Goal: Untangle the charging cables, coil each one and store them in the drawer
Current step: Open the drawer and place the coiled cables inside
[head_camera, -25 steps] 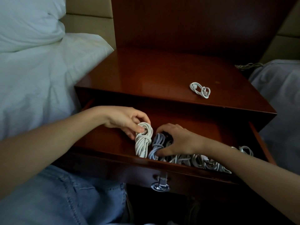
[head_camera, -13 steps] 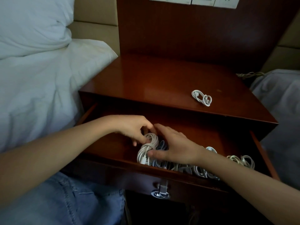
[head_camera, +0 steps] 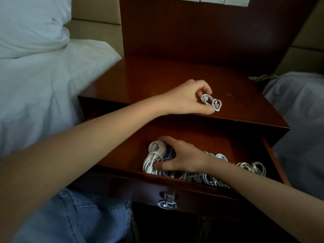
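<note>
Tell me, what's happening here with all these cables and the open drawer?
A person is tidying charging cables into the open drawer of a bedside table. The left hand is closing on a small coiled cable lying on the tabletop. The right hand rests on the white coils already stored in the drawer.

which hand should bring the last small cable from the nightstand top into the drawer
Left. The left hand already pinches the small coiled cable on the nightstand top, while the right hand presses the coils inside the open drawer.
</note>
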{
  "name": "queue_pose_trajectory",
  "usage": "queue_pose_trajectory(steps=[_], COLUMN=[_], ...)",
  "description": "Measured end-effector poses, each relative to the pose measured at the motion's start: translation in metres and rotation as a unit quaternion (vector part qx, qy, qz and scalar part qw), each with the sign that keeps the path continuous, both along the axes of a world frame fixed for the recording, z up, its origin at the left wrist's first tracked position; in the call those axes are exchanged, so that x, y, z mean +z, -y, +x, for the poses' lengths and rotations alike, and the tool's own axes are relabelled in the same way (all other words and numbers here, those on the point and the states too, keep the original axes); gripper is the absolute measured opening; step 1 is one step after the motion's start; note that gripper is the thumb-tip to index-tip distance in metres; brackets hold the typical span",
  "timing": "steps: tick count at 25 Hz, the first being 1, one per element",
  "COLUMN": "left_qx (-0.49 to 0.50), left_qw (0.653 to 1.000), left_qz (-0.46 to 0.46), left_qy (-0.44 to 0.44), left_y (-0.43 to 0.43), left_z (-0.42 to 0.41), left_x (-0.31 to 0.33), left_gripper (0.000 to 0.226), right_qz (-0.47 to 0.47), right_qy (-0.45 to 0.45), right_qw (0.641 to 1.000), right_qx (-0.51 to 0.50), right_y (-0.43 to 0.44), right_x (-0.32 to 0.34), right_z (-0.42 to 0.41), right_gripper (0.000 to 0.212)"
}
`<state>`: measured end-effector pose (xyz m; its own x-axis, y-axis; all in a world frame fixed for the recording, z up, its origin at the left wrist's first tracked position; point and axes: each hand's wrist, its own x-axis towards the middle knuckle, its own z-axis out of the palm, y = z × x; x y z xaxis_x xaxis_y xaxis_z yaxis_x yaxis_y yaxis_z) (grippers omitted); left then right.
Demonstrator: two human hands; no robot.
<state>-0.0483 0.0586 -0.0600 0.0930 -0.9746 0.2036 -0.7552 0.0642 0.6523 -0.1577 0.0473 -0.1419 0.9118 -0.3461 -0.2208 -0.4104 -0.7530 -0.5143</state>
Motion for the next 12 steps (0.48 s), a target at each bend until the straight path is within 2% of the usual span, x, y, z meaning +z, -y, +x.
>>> queue_pose_trajectory(steps=[3,5,7,9,12], left_qx=[0.062,0.098,0.11,0.094,0.036], left_qw=[0.994,0.989,0.989,0.995,0.994], left_qz=[0.085,0.091,0.048,0.017,0.009], left_qy=[0.023,0.07,0.086,0.019,-0.106], left_y=[0.037,0.049,0.053,0.051,0.03], left_z=[-0.018,-0.023,-0.022,-0.016,-0.003], left_x=[-0.012,-0.024,-0.032,-0.034,-0.028], left_gripper=[0.087,0.09,0.079,0.075,0.085], right_qz=[-0.009,-0.015,-0.021,-0.028,-0.029], right_qy=[0.001,0.0,0.005,0.006,0.003], right_qw=[1.0,1.0,1.0,0.999,0.999], right_qx=[0.006,0.012,0.02,0.024,0.026], right_y=[0.001,0.0,0.0,0.0,0.0], right_x=[-0.001,-0.001,-0.002,-0.003,-0.002], right_z=[-0.001,-0.002,-0.003,-0.002,-0.002], right_gripper=[0.083,0.085,0.087,0.085,0.083])
